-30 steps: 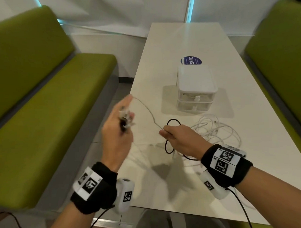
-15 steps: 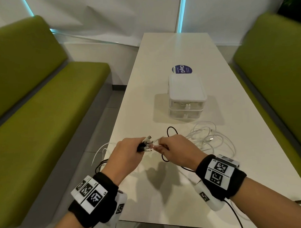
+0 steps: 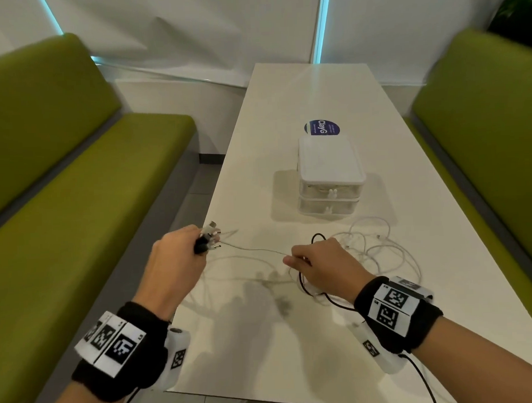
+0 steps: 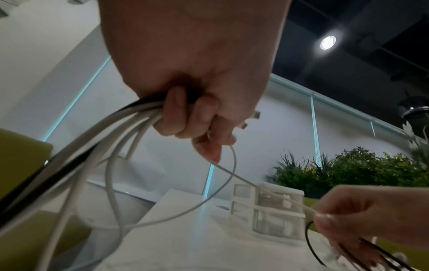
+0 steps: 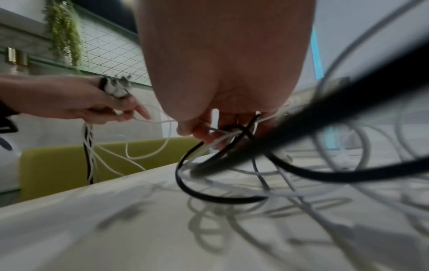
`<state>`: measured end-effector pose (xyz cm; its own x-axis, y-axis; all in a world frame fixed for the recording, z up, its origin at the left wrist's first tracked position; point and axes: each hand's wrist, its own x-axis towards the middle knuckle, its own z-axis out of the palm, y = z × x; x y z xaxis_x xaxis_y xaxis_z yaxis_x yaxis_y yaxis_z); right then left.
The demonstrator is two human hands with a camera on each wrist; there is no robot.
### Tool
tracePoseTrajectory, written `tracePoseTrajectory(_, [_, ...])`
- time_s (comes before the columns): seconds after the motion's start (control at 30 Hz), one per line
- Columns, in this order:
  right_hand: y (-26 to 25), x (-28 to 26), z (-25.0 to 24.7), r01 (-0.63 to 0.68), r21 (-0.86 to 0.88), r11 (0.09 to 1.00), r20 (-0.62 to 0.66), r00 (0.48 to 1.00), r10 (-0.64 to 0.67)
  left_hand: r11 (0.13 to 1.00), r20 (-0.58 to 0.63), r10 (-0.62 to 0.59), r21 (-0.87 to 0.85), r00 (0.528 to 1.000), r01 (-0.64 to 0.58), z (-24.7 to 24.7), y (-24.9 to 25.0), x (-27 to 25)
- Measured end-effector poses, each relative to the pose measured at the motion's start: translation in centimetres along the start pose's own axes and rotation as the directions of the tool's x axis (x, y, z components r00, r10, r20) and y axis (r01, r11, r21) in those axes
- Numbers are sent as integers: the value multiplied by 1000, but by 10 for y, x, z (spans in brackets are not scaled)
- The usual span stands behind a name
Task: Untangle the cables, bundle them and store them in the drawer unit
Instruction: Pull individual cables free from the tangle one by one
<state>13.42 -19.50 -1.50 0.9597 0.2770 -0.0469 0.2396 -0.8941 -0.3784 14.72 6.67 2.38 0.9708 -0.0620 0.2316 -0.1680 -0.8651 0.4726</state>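
Observation:
My left hand [image 3: 182, 258] grips a bunch of cable plugs [image 3: 210, 238], white and black, held above the table's left edge; the cords hang down in loops [image 4: 111, 165]. A thin white cable [image 3: 254, 250] runs taut from that hand to my right hand [image 3: 318, 265], which pinches it together with a black cable loop [image 3: 317, 237]. A tangle of white cables [image 3: 378, 245] lies on the table right of my right hand. The white two-drawer unit [image 3: 330, 175] stands behind them, both drawers pushed in.
The white table [image 3: 315, 88] is long and narrow, with a round blue sticker [image 3: 322, 128] behind the drawer unit. Green benches [image 3: 77, 192] flank it on both sides [image 3: 481, 109]. A gap of floor lies between the left bench and the table edge.
My hands, close together half a second ago, have drawn apart: the left one moved left with the plugs, and a white cable is now stretched between them.

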Motion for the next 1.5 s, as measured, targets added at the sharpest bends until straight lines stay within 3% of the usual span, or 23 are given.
tracePoseTrajectory(0.23, [-16,-2,-1,16,50,999,46,999,-18,970,-153,203,-105,967,-220,20,26,-24])
tracePoseTrajectory(0.4, [-25,-6,-4,143,-12,990,-30,989,-143,949,175,316,-47,933,-313,43,37,-27])
tracePoseTrajectory(0.5, [-26,-6,-6,203,-54,978,-33,978,-205,960,296,261,20,919,-279,48,42,-26])
tracePoseTrajectory(0.7, [-12,-4,4,148,147,978,-78,987,-138,970,235,211,-169,949,-174,31,30,-22])
tracePoseTrajectory(0.9, [-19,5,1,28,69,997,-97,995,-21,909,145,99,-415,985,-30,10,31,-26])
tracePoseTrajectory(1.03, [-23,5,2,88,155,984,-138,988,-67,852,98,8,-522,995,45,9,29,-24])
tracePoseTrajectory(1.2, [-14,2,-1,89,368,926,-137,990,-41,839,83,-72,-534,994,105,9,22,-23])
tracePoseTrajectory(1.5, [-15,6,-6,-16,299,954,-72,997,39,828,97,-110,-541,989,145,15,20,-30])
